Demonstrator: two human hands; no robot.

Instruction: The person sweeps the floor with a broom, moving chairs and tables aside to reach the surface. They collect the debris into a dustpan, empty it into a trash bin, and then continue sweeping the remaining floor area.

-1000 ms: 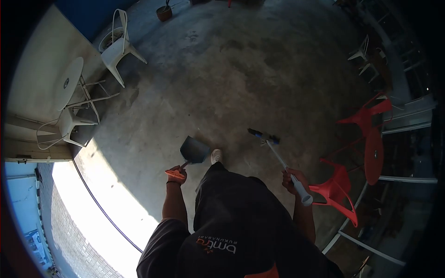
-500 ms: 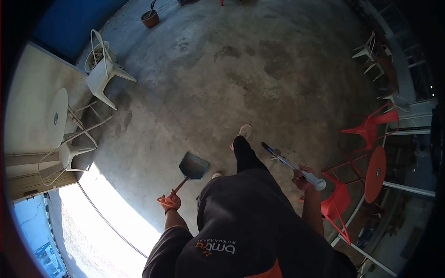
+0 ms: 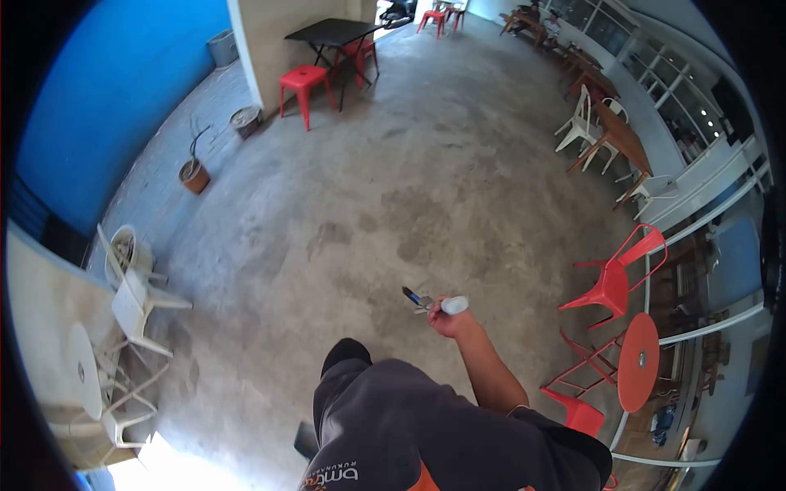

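My right hand [image 3: 446,317] is closed around a white-handled tool [image 3: 455,305] with a blue-and-black far end and a pale metallic piece near the fingers. I cannot make out its exact kind. It is held out in front of me, over the concrete floor [image 3: 368,245]. Beside my left side, a corner of the dark dustpan [image 3: 305,440] shows; my torso and the frame's edge cut off the rest. My left hand is out of sight.
Right of me are a red chair [image 3: 610,286] and a round red table [image 3: 639,362]. White chairs [image 3: 139,307] stand at left, near a potted plant [image 3: 195,176]. Farther off are a black table [image 3: 332,33], a red stool [image 3: 303,79] and seated people [image 3: 550,29].
My view has tilted up, showing more of the room. The right hand with its tool has moved inward to the front. My left hand, earlier holding the dustpan handle, has left view.
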